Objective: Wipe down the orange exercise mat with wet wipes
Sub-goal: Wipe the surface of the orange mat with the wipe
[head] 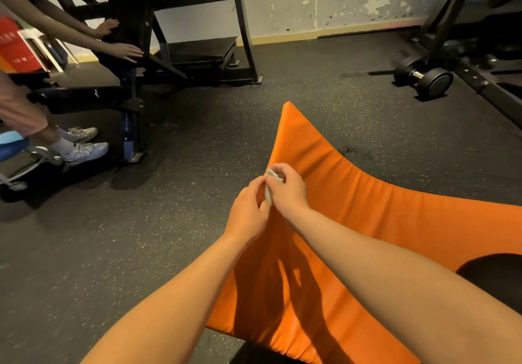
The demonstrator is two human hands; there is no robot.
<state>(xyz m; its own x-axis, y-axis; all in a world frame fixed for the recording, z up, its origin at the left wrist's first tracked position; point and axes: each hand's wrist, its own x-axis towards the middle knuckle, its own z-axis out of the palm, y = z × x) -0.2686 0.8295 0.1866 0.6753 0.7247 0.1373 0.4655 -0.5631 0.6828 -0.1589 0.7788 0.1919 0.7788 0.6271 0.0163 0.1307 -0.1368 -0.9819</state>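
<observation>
Head view shows the left hand [248, 211] and right hand [289, 194], each grip pinching one bunched wet wipe [270, 194] over the orange mat [381, 216], which spreads below and right of the grip, so I judge most wiping is left.

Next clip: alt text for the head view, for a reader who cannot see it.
A left hand and right hand together hold a crumpled white wet wipe over the edge of an orange exercise mat on dark gym flooring. Another person touches a black bench at left; a dumbbell lies at upper right.
</observation>
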